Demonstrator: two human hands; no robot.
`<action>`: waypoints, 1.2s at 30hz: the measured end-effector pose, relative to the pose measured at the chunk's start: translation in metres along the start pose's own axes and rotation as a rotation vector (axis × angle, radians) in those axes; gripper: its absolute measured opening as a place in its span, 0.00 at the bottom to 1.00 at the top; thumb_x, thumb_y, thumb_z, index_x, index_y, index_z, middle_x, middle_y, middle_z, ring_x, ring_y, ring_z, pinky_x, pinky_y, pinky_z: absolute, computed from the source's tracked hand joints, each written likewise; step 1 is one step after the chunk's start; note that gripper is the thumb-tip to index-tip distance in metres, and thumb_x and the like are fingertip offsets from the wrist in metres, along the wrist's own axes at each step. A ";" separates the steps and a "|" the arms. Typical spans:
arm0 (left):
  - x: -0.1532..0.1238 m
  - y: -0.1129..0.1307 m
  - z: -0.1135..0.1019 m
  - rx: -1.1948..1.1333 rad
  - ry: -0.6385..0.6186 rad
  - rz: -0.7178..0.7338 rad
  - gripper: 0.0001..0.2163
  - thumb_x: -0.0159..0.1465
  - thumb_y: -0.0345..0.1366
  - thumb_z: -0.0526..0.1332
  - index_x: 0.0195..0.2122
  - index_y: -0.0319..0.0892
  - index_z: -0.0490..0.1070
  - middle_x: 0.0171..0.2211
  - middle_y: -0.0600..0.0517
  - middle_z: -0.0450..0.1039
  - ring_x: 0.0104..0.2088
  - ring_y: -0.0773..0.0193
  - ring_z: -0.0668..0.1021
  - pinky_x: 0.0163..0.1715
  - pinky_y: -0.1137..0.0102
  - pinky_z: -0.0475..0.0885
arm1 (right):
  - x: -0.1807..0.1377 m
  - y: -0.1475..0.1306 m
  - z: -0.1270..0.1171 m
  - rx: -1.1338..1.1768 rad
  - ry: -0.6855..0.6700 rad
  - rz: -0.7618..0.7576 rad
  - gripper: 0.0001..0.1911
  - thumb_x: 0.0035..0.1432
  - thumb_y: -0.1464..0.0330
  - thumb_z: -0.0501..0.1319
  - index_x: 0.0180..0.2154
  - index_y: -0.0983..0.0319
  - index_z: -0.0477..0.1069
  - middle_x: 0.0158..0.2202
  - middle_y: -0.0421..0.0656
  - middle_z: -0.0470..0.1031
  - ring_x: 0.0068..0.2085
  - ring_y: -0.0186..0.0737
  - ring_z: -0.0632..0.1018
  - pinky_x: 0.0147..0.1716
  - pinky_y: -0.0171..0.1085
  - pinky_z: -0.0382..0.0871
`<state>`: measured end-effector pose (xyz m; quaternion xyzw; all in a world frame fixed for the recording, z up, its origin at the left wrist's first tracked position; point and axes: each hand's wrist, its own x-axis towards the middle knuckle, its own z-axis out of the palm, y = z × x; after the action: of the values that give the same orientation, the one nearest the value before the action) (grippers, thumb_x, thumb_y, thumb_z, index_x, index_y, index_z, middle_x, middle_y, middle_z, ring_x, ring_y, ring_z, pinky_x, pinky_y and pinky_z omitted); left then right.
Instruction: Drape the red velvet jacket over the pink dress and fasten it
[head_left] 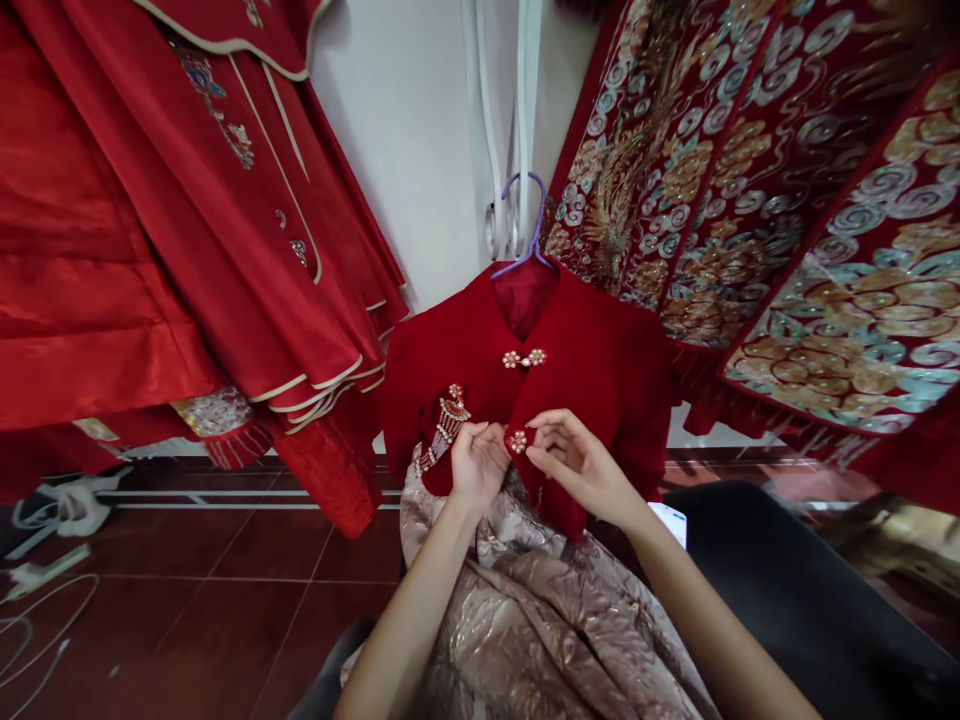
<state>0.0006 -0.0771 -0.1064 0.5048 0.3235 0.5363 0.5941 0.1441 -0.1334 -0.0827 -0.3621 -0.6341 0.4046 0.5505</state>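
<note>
A red short-sleeved jacket [592, 350] hangs in front of me on a purple hanger [536, 215]. Its collar is joined by a closed flower-shaped bead clasp [525, 358]; below that the front edges are apart. My left hand [480, 465] is closed on the front edge on the left side, its fingertips partly hidden. Beside it, my right hand [574, 462] has thumb and fingers curled at the other front edge, next to a second flower clasp piece [517, 441]. A beaded tassel brooch [452, 410] decorates the jacket's left side.
Red garments [247, 200] hang at the left, and a heavily embroidered red garment [720, 200] hangs at the right. Shiny patterned fabric [540, 620] spreads beneath my arms. A black seat [780, 570] and a lit phone [670, 523] are at the right. White cables [52, 630] lie on the tiled floor.
</note>
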 end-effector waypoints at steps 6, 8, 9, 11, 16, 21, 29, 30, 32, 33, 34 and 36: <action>-0.008 0.009 -0.002 0.123 0.107 0.113 0.16 0.58 0.47 0.61 0.21 0.42 0.62 0.21 0.56 0.66 0.25 0.68 0.70 0.29 0.71 0.68 | 0.014 0.005 0.020 -0.110 0.038 -0.040 0.15 0.55 0.59 0.66 0.41 0.56 0.66 0.32 0.38 0.67 0.31 0.34 0.71 0.32 0.35 0.71; -0.010 0.013 -0.005 0.267 0.202 0.228 0.16 0.59 0.47 0.61 0.23 0.42 0.62 0.22 0.57 0.64 0.26 0.69 0.70 0.30 0.73 0.68 | 0.021 0.003 0.025 -0.102 0.045 -0.058 0.15 0.52 0.59 0.68 0.38 0.57 0.66 0.32 0.38 0.68 0.31 0.34 0.72 0.31 0.35 0.71; -0.010 0.015 -0.008 0.331 0.269 0.284 0.15 0.60 0.47 0.62 0.25 0.42 0.63 0.24 0.57 0.65 0.27 0.69 0.70 0.31 0.73 0.68 | 0.025 0.002 0.028 -0.082 0.053 -0.061 0.16 0.51 0.59 0.68 0.36 0.57 0.66 0.32 0.38 0.69 0.31 0.34 0.73 0.32 0.35 0.72; -0.008 0.016 -0.014 0.422 0.426 0.380 0.13 0.59 0.46 0.64 0.32 0.43 0.66 0.31 0.54 0.68 0.33 0.68 0.73 0.36 0.72 0.70 | 0.032 0.000 0.033 -0.035 0.082 -0.053 0.17 0.48 0.59 0.70 0.34 0.58 0.66 0.31 0.38 0.71 0.32 0.35 0.75 0.32 0.35 0.73; 0.004 0.013 -0.030 0.299 0.414 0.310 0.18 0.57 0.43 0.66 0.45 0.43 0.65 0.46 0.46 0.70 0.46 0.64 0.76 0.47 0.66 0.72 | 0.043 0.010 0.037 -0.009 0.155 -0.004 0.16 0.45 0.59 0.71 0.31 0.60 0.71 0.29 0.41 0.75 0.31 0.36 0.76 0.33 0.36 0.74; 0.006 0.008 -0.040 0.041 0.360 0.164 0.13 0.60 0.41 0.62 0.43 0.42 0.69 0.45 0.47 0.75 0.46 0.63 0.78 0.50 0.64 0.73 | 0.054 0.027 0.030 -0.193 0.188 -0.050 0.15 0.48 0.57 0.70 0.33 0.60 0.75 0.31 0.42 0.78 0.32 0.37 0.78 0.35 0.38 0.76; 0.012 0.010 -0.050 -0.001 0.320 0.145 0.13 0.57 0.39 0.64 0.41 0.40 0.73 0.44 0.46 0.77 0.46 0.62 0.79 0.52 0.63 0.71 | 0.074 0.034 0.036 -0.343 0.196 -0.182 0.09 0.53 0.62 0.67 0.34 0.61 0.77 0.34 0.43 0.78 0.32 0.36 0.78 0.35 0.37 0.77; 0.013 0.011 -0.050 0.001 0.315 0.150 0.13 0.57 0.39 0.65 0.41 0.39 0.74 0.44 0.46 0.77 0.46 0.62 0.79 0.52 0.64 0.71 | 0.075 0.035 0.037 -0.340 0.201 -0.191 0.09 0.53 0.62 0.67 0.34 0.61 0.77 0.34 0.43 0.78 0.32 0.36 0.79 0.35 0.37 0.77; 0.014 0.012 -0.051 0.028 0.297 0.177 0.13 0.56 0.40 0.66 0.40 0.38 0.75 0.44 0.45 0.78 0.45 0.61 0.79 0.51 0.63 0.72 | 0.076 0.035 0.040 -0.335 0.211 -0.209 0.09 0.54 0.63 0.66 0.34 0.62 0.77 0.34 0.43 0.78 0.32 0.35 0.79 0.34 0.35 0.77; 0.015 0.012 -0.051 0.056 0.288 0.196 0.14 0.55 0.40 0.66 0.39 0.37 0.76 0.43 0.45 0.78 0.44 0.60 0.80 0.51 0.63 0.72 | 0.076 0.036 0.040 -0.336 0.219 -0.215 0.09 0.54 0.63 0.66 0.34 0.62 0.77 0.34 0.43 0.78 0.31 0.35 0.78 0.33 0.35 0.77; 0.016 0.013 -0.052 0.089 0.281 0.220 0.14 0.54 0.40 0.67 0.39 0.37 0.76 0.42 0.45 0.79 0.43 0.60 0.80 0.50 0.63 0.72 | 0.076 0.036 0.041 -0.338 0.228 -0.220 0.09 0.54 0.63 0.66 0.34 0.62 0.77 0.34 0.43 0.78 0.31 0.34 0.78 0.33 0.34 0.77; 0.018 0.012 -0.053 0.152 0.276 0.267 0.14 0.52 0.37 0.69 0.39 0.37 0.76 0.40 0.45 0.80 0.40 0.61 0.81 0.48 0.63 0.74 | 0.076 0.036 0.042 -0.342 0.246 -0.225 0.08 0.55 0.64 0.65 0.35 0.63 0.76 0.34 0.43 0.78 0.31 0.33 0.78 0.33 0.33 0.77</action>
<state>-0.0487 -0.0474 -0.1070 0.5086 0.3715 0.6482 0.4280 0.0928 -0.0545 -0.0876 -0.4236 -0.6580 0.1801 0.5960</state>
